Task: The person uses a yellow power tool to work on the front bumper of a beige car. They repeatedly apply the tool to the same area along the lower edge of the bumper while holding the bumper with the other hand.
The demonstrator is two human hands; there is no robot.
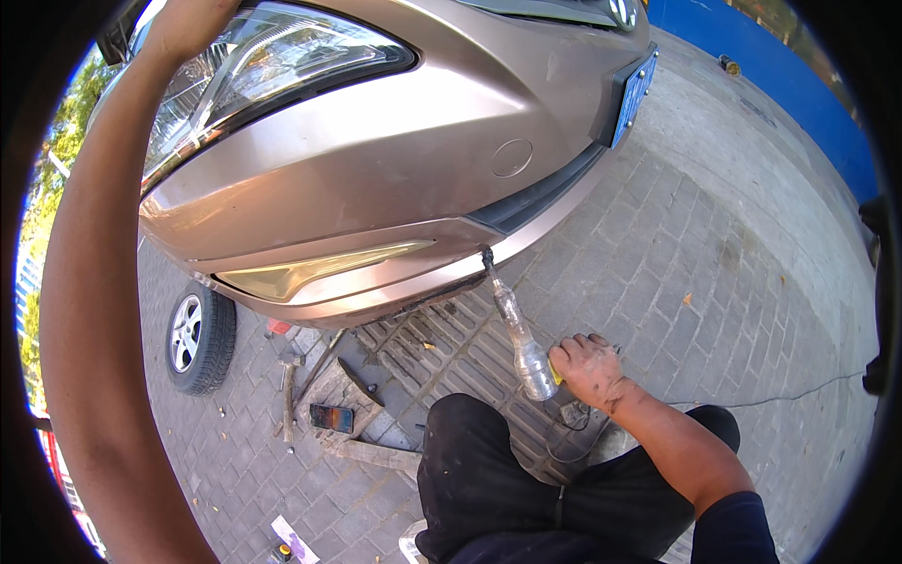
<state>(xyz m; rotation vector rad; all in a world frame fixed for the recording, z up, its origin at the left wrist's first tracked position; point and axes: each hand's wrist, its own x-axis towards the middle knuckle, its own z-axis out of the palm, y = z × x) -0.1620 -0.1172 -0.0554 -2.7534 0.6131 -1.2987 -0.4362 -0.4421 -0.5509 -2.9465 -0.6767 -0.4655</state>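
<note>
My right hand [588, 370] is closed on the yellow handle of a metal-barrelled tool, seemingly a hot-air gun or torch [525, 345]. Its narrow dark nozzle reaches the lower edge of a bronze car bumper [338, 183], beside the dark lower grille [539, 201]; whether it touches cannot be told. My left hand [197, 21] lies over the top of the headlight [289, 60] at the picture's upper edge, its fingers cut off by the frame. Below the headlight, a yellowish fog-lamp panel [310, 271] sits in the bumper.
A wheel with tyre [211, 342] stands on the paving at left. Near it are a hammer [289, 395], a phone [331, 418] on a wooden board [363, 402], and a wooden strip [380, 453]. A drain grate [458, 359] lies under the bumper; a cable [782, 398] runs right.
</note>
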